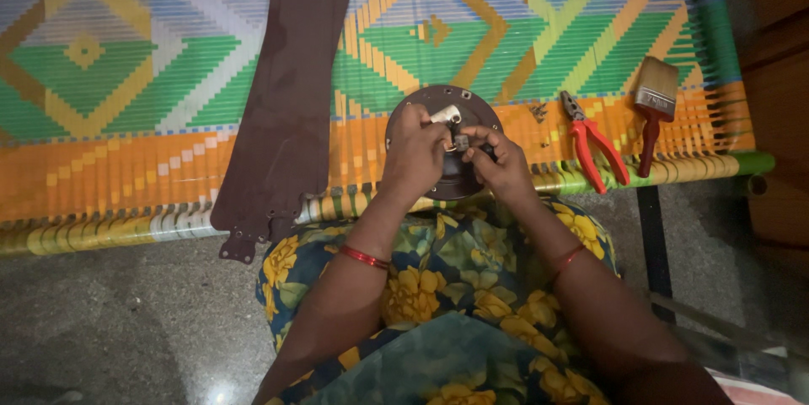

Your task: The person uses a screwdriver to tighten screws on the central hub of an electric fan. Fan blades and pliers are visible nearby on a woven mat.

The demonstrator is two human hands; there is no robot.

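Looking down, I see my left hand (413, 152) pinching a short silver metal shaft (447, 114) atop the round dark-brown metal motor disc (472, 106) at the woven cot's (118, 177) edge. My right hand's (504, 165) fingers press together around a small metal fitting (460, 143); red-handled pliers (594, 144) lie nearby

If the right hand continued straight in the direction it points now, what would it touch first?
Probably the small metal part at the centre of the round brown disc: the right hand points up-left toward it, and the left hand lies just beyond.
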